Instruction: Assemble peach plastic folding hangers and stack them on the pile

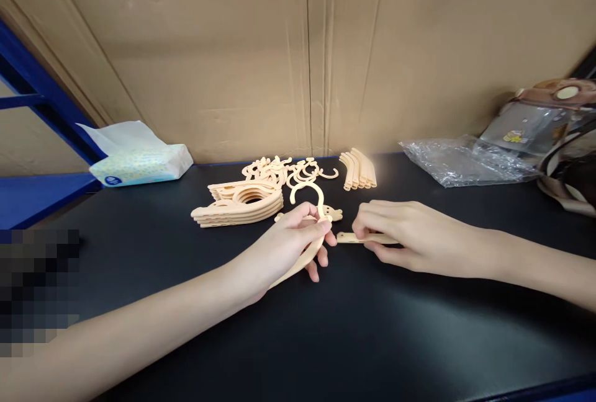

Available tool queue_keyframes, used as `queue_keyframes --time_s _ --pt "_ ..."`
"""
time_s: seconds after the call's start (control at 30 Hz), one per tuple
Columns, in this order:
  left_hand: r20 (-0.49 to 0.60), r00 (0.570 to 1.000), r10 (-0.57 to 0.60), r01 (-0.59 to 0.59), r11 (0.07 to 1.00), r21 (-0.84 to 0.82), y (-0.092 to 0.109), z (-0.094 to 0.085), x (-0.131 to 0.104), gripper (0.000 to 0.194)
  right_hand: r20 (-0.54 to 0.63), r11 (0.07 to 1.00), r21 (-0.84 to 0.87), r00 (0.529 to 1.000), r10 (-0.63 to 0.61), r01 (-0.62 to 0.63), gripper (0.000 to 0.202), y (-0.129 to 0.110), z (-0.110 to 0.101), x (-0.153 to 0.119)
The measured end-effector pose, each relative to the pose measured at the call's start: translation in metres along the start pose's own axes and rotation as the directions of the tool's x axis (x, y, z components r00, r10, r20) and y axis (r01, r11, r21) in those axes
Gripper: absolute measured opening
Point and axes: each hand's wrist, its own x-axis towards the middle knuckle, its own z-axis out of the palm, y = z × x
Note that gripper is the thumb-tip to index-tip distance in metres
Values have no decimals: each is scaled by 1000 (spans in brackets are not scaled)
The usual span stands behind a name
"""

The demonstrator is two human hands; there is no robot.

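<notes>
Pinching a hook [313, 186] between thumb and forefinger, the left hand [300, 234] stood, in the head view, near the middle of the desk [372, 340], its other fingers loosely spread. A curved arm [288, 275] slanted from the hook's foot toward the near left corner; the grip hid how the two met.

The right hand [395, 234] was closed on a bar [345, 238] by its thumb and fingers. That bar lay to the right of the left hand, its long axis roughly along the far edge, its bare end pointing left, just beside the left fingertips but seemingly apart from them. The left hand was thus the nearer one to that end.

Beyond, toward the far edge, stood a stack [242, 206], loose hooks [265, 171] and spare bars [358, 169]. Tissues [139, 163] lay by the far left corner, a clear bag [470, 163] toward the far right.
</notes>
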Motion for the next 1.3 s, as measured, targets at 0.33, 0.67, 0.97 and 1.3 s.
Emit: queue_keyframes --time_s 0.33,0.67,0.97,1.3 --pt "31 1000 5 -5 1000 -3 0 3 -1 9 47 988 92 991 -127 122 23 -10 -4 -2" --pt "-24 999 22 -23 1000 -3 -1 5 1 17 -436 929 -181 821 -369 322 13 -10 2 -10" --pt "-33 999 16 -18 999 -51 -2 4 2 28 -478 900 -267 764 -434 345 8 -14 -4 -13" --pt "-45 995 88 -93 987 -134 -6 1 2 23 -447 976 135 889 -94 170 15 0 6 0"
